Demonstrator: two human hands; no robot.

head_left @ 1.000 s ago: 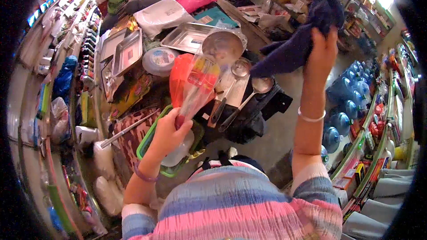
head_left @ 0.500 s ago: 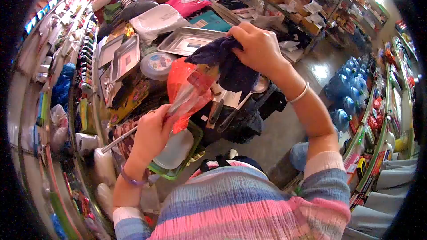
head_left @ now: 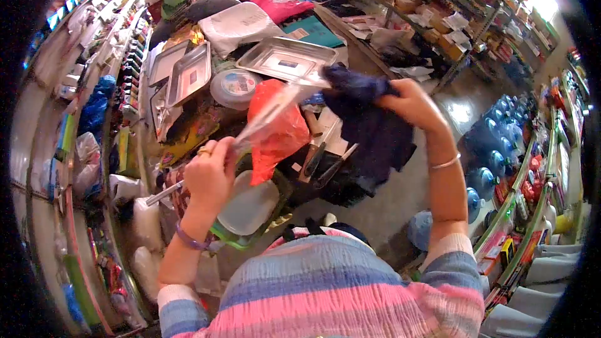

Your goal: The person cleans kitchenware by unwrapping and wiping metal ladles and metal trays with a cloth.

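Observation:
My left hand (head_left: 211,172) is closed on one end of a clear-wrapped utensil (head_left: 269,109), which slants up and to the right, blurred by motion. Behind it lies a red plastic bag (head_left: 275,131). In my right hand (head_left: 410,103) is a dark blue cloth (head_left: 366,109) that hangs down over part of the pile and touches or covers the utensil's far end; which of these, I cannot tell. Dark-handled utensils (head_left: 319,156) lie just left of the cloth.
Metal trays (head_left: 288,57) and a round lidded container (head_left: 235,87) lie on the pile ahead. A green-rimmed basket (head_left: 241,241) is near my left forearm. Blue water bottles (head_left: 482,181) stand at the right. Stocked shelves line both sides.
The dark cloth came in from the upper right to the utensil, then shifted slightly right and hangs lower. My left hand turned the utensil from upright to slanting right.

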